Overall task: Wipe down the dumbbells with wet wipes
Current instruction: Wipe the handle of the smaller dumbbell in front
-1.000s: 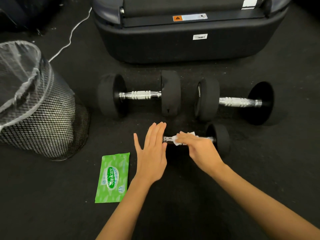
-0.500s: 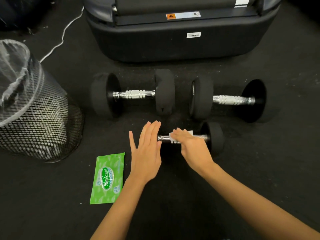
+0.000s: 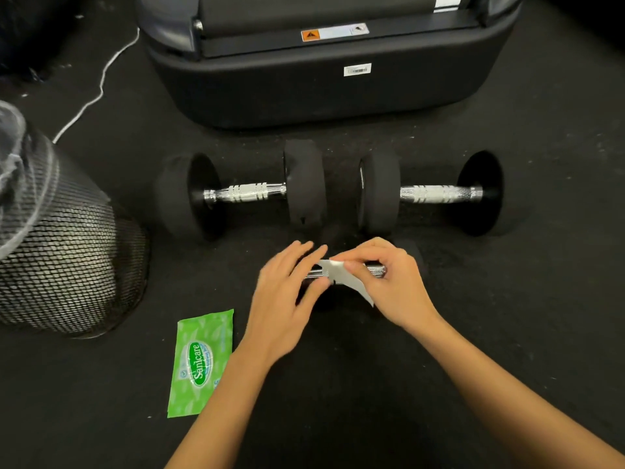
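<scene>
- A small dumbbell (image 3: 373, 269) is laid on the dark floor (image 3: 507, 316), nearest the camera; its chrome handle is partly seen between the two hands, and its black ends are largely hidden by them.
- A white wet wipe (image 3: 341, 275) is pinched by the right hand (image 3: 389, 282) between curled fingers and thumb, and is draped over the chrome handle.
- The left hand (image 3: 287, 299) is held flat, fingers straight and close together, resting on the left end of the small dumbbell; nothing is gripped by it.
- Two larger dumbbells are set side by side farther back: the left dumbbell (image 3: 243, 194) and the right dumbbell (image 3: 436, 194), with their inner black weights just beside each other.
- A green wipes packet (image 3: 201, 363) is laid flat on the floor, just left of the left forearm.
- A black mesh bin (image 3: 67, 252) with a clear liner is seen at the left edge.
- A large black machine base (image 3: 321, 89) is placed behind the dumbbells, and a white cable (image 3: 101, 86) runs across the floor to its left.
</scene>
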